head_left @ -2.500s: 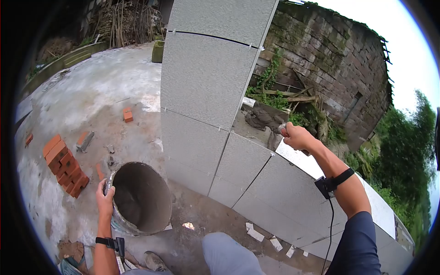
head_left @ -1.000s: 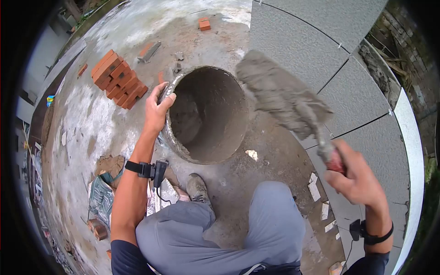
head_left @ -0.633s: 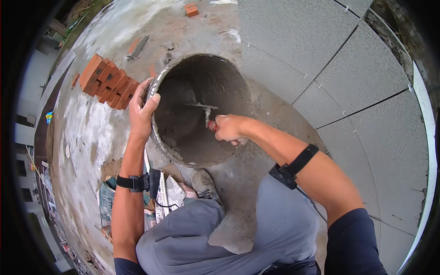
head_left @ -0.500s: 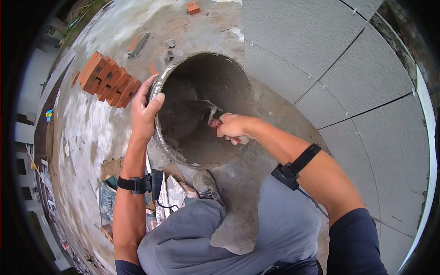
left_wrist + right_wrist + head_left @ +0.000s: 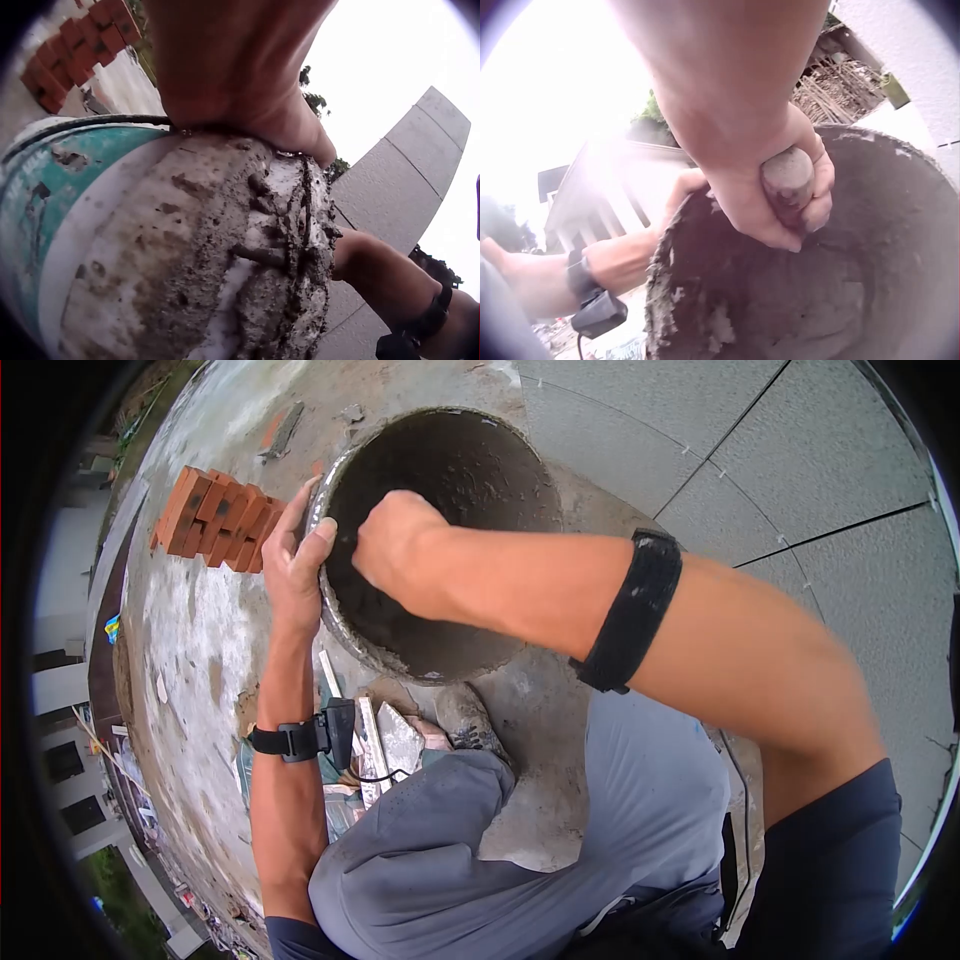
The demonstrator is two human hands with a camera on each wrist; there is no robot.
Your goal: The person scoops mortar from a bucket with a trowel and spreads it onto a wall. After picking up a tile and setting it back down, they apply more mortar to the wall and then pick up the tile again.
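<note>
My left hand (image 5: 295, 565) grips the rim of a mortar-caked bucket (image 5: 505, 485), its thumb over the edge at the left side. The bucket tilts with its mouth toward me; its outside (image 5: 112, 202) shows green and white in the left wrist view. My right hand (image 5: 400, 555) is inside the mouth, near the left rim. It holds a trowel, whose handle end (image 5: 787, 172) sticks out of the fist in the right wrist view. The trowel's blade is hidden below the hand. Grey wet mortar (image 5: 802, 300) lies in the bucket.
A stack of red bricks (image 5: 215, 520) stands left of the bucket. Large grey panels (image 5: 850, 460) form a wall at the right. My boot (image 5: 468, 720) is just below the bucket, beside scraps and bags (image 5: 395, 740).
The right hand has come from the wall top with a mortar-laden trowel, down into the bucket, then left toward its near-left rim. The left hand has kept its grip on the rim.
</note>
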